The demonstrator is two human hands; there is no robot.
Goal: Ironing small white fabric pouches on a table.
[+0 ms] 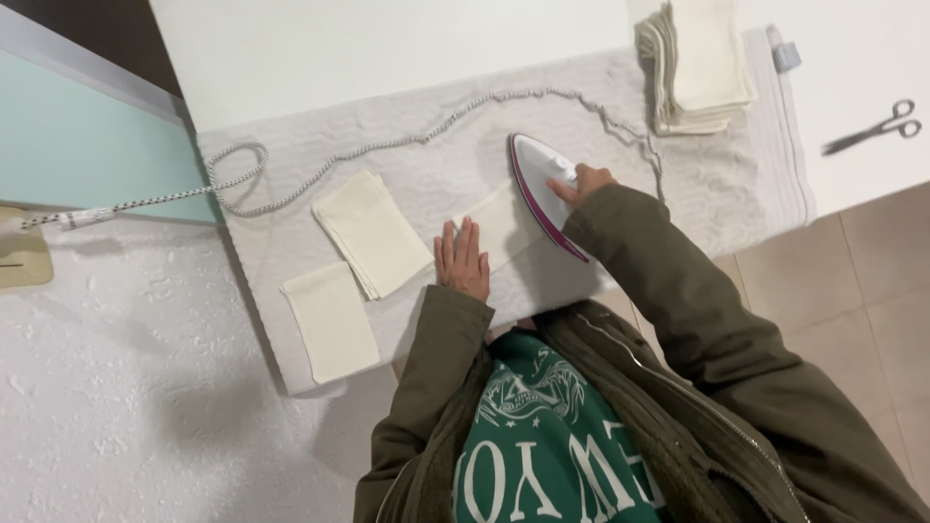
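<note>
My right hand [579, 183] grips the handle of a white and magenta iron [536, 177], which rests on a cream cloth piece [506, 221] spread on a grey towel [417, 174]. My left hand [461, 259] lies flat, fingers together, pressing the near edge of that same cloth. To the left sits a small stack of folded cream cloths [372, 232], and one single cloth [330, 322] lies nearer the towel's front left corner. The iron's braided cord [387, 145] runs across the towel to the left.
A tall stack of folded cream cloths [694, 64] stands at the towel's far right. Scissors [877, 127] lie on the white table [387, 48] to the right. A plug and wall socket [24, 247] are at far left. Tiled floor [872, 291] shows on the right.
</note>
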